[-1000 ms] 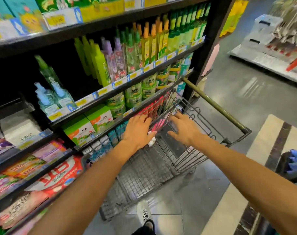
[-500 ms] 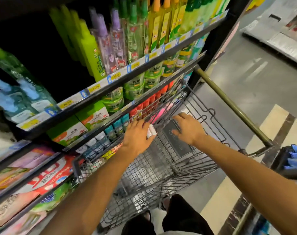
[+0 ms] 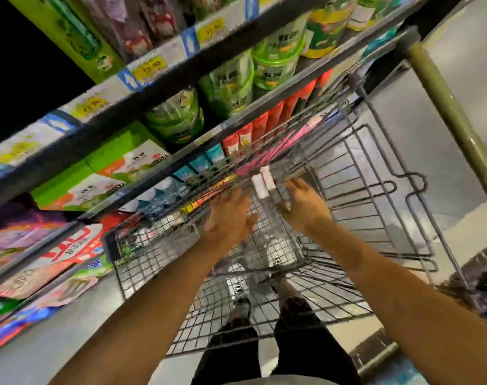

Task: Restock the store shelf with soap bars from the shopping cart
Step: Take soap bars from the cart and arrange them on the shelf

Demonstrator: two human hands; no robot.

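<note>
Two white soap bars stand on end inside the wire shopping cart, against its wall on the shelf side. Both my hands reach down into the basket. My left hand lies just left of the bars with its fingers stretched toward them. My right hand is just right of them, fingertips at the bars. Motion blur hides whether either hand grips a bar. Beyond the cart wall, the store shelf holds rows of red, teal and white packets.
The cart's olive handle bar runs along the right. Green tubs and green boxes fill the shelves above the cart. Bagged goods sit on the lower left shelves. My legs and shoes show through the cart's mesh floor.
My head has dropped and tilted toward the cart, so the shelves look closer. Both hands have reached deeper into the basket and closed in on the white bars.
</note>
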